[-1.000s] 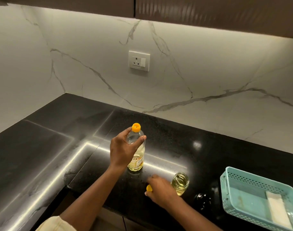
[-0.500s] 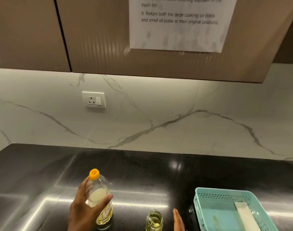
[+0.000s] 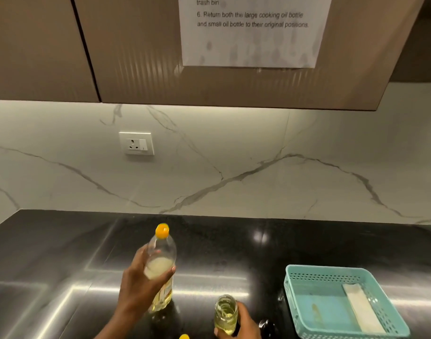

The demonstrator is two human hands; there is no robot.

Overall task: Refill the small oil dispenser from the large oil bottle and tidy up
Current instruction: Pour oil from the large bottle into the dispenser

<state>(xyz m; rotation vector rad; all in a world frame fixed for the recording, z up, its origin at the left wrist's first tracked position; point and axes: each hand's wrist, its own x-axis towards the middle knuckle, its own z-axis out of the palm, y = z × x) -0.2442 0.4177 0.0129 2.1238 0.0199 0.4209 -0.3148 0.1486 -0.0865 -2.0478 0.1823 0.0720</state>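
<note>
The large oil bottle [image 3: 162, 266], clear plastic with an orange cap and a little yellow oil at the bottom, stands upright on the black counter [image 3: 234, 245]. My left hand [image 3: 142, 287] is wrapped around its middle. To its right the small glass oil dispenser [image 3: 225, 314] stands without a lid, partly filled with pale oil. My right hand [image 3: 243, 324] grips it from the right side. A small orange piece [image 3: 184, 336] shows at the bottom edge between my hands.
A teal perforated basket [image 3: 307, 287] sits at the right with a folded white cloth [image 3: 361, 307] inside. A dark round object [image 3: 267, 325] lies beside the dispenser. A wall socket [image 3: 136, 143] is on the marble backsplash. An instruction sheet [image 3: 253, 30] hangs on the cabinet.
The view tilted up from the counter to the cabinets. My right hand, flat beside the dispenser half a second ago, has closed around it. My left hand stays on the large bottle.
</note>
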